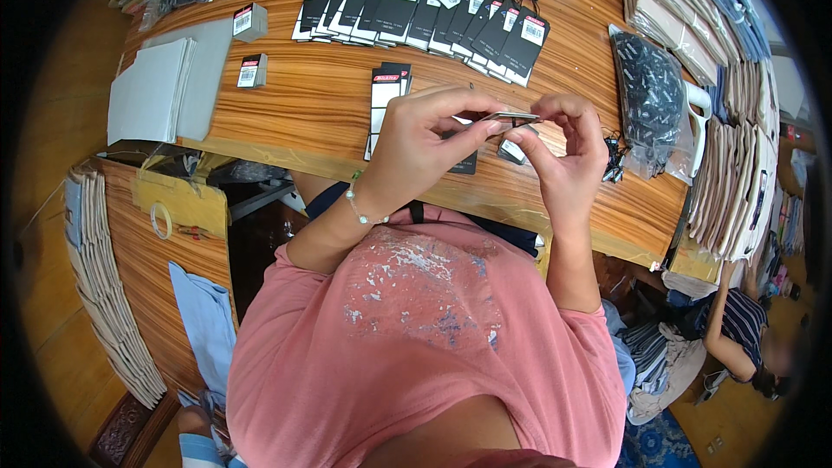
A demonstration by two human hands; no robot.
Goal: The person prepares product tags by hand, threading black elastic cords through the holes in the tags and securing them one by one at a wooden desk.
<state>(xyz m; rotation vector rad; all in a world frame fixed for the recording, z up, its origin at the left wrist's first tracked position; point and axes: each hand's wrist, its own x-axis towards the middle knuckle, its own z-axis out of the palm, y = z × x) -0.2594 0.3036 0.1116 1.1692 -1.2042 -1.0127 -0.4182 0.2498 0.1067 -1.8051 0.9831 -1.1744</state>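
Observation:
Above the table's near edge, my left hand point(412, 134) pinches a thin dark hang tag point(513, 115), seen almost edge-on, between thumb and fingers. My right hand point(568, 139) closes its fingertips at the tag's other end; a short dark strip shows below it, perhaps a cord. Beneath my hands lie black-and-white hang tags point(387, 85), partly covered by my left hand. A small stack of white stickers point(512, 149) rests under the held tag. To the right of my right hand is a little heap of black tag cords point(614, 159).
Fanned black hang tags point(407, 9) with cords line the table's far side. Two small label stacks point(250, 22) and white sheets point(147, 91) sit left. At right are a plastic bag of black cords point(646, 87) and folded garments point(732, 182). Another person point(737, 329) is at far right.

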